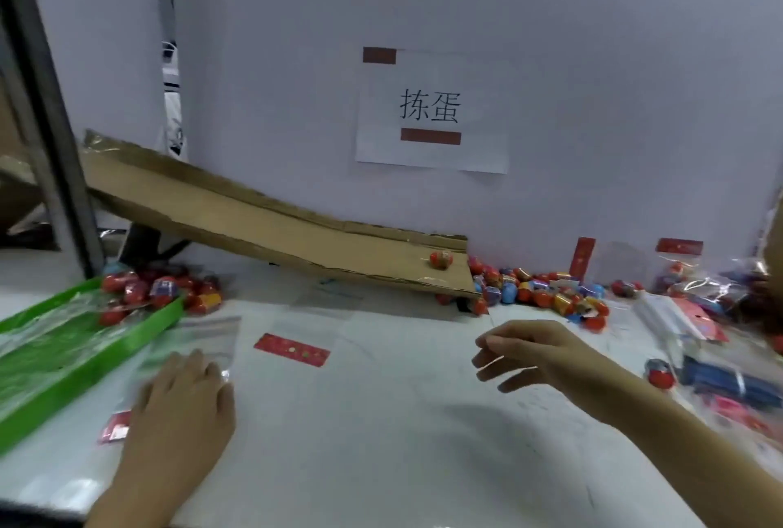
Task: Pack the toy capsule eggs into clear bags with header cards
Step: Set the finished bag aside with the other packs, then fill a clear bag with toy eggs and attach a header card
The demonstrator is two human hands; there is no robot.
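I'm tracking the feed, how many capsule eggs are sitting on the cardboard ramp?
1: a red-orange plastic capsule egg sits near the lower right end of the sloping brown cardboard ramp. None looks hidden there.

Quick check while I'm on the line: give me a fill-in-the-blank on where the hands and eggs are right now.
1. The left hand lies flat on a clear ____.
2. One egg sits on the cardboard ____.
3. The right hand holds ____.
4. The tray at left is ____ in colour.

Missing words: bag; ramp; nothing; green
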